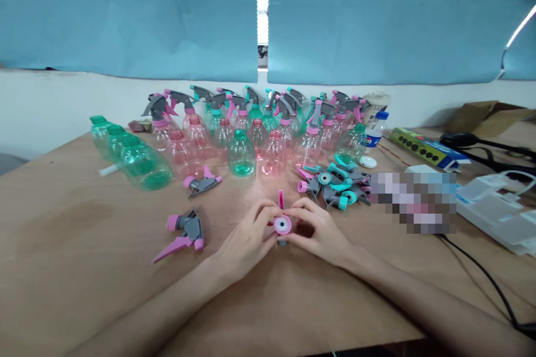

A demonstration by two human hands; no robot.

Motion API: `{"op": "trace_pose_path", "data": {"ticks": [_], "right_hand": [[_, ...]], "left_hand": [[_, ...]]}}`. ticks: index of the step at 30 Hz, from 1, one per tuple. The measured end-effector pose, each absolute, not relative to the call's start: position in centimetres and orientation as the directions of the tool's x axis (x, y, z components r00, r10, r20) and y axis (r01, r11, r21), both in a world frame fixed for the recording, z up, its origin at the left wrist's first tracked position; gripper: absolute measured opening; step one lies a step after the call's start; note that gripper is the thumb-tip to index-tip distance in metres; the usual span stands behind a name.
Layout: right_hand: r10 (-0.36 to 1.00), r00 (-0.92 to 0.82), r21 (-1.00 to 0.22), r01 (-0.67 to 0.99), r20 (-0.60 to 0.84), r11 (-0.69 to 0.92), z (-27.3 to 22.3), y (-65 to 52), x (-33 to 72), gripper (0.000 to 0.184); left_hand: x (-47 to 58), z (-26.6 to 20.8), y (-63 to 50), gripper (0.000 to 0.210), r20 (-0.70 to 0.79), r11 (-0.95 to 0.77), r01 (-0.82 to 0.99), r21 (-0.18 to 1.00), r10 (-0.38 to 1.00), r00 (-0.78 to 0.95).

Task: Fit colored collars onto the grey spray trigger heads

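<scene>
Between my two hands is a pink and grey spray head (282, 225), its round collar opening turned up toward me. My left hand (255, 231) pinches the collar from the left. From the right, the fingers of my right hand (318, 231) grip the same collar. Two more pink and grey spray heads lie left of my hands, a nearer one (188, 231) and a farther one (201, 182). To the right is a pile of pink and teal spray heads (335, 181). An open green bottle (242, 153) and an open pink bottle (274, 155) stand beyond my hands.
Several bottles with spray heads (255, 106) stand toward the wall. Green bottles (144, 164) are at the left. On the right are a Pepsi bottle (374, 133), a green and blue box (427, 148), a white plastic organizer (498, 206) and a black cable (481, 268).
</scene>
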State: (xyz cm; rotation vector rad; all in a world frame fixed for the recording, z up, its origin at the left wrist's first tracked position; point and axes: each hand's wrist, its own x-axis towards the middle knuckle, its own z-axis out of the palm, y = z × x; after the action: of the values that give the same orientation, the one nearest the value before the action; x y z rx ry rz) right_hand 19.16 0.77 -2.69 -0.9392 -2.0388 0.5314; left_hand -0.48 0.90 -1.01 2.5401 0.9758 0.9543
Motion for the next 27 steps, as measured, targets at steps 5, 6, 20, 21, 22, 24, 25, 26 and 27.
{"op": "trace_pose_path", "data": {"ticks": [5,6,20,21,22,24,25,26,27], "right_hand": [[0.760,-0.400,-0.636,0.417,0.513,0.649,-2.79,0.85,19.10,0.028],[0.761,-0.399,-0.638,0.417,0.511,0.647,-2.77,0.87,19.12,0.028],[0.787,-0.375,-0.660,0.431,0.489,0.615,-2.44,0.82,19.54,0.028],[0.787,-0.374,-0.656,0.435,0.491,0.617,-2.39,0.80,19.53,0.028],[0.784,-0.375,-0.650,0.440,0.494,0.620,-2.35,0.79,19.52,0.028],[0.779,-0.385,-0.638,0.448,0.495,0.626,-2.35,0.78,19.52,0.030],[0.776,-0.391,-0.633,0.449,0.496,0.631,-2.38,0.79,19.52,0.031],[0.774,-0.397,-0.633,0.446,0.494,0.633,-2.42,0.81,19.53,0.032],[0.773,-0.402,-0.637,0.440,0.490,0.633,-2.46,0.84,19.54,0.031]], "left_hand": [[-0.54,-0.78,0.92,0.010,0.499,-0.776,0.573,0.262,0.617,0.608],[-0.54,-0.73,0.93,0.010,0.504,-0.786,0.576,0.223,0.599,0.622],[-0.43,-0.88,1.47,0.016,0.616,-0.814,0.579,0.042,0.478,0.627],[-0.35,-0.87,1.45,0.015,0.612,-0.817,0.575,0.038,0.474,0.632],[-0.28,-0.84,1.41,0.015,0.604,-0.820,0.571,0.033,0.472,0.642],[-0.16,-0.73,1.31,0.015,0.579,-0.825,0.565,0.022,0.471,0.665],[-0.11,-0.66,1.28,0.015,0.566,-0.826,0.563,0.017,0.473,0.676],[-0.07,-0.59,1.27,0.015,0.553,-0.826,0.564,0.010,0.474,0.685],[-0.03,-0.51,1.29,0.015,0.542,-0.825,0.565,0.001,0.475,0.693]]}}
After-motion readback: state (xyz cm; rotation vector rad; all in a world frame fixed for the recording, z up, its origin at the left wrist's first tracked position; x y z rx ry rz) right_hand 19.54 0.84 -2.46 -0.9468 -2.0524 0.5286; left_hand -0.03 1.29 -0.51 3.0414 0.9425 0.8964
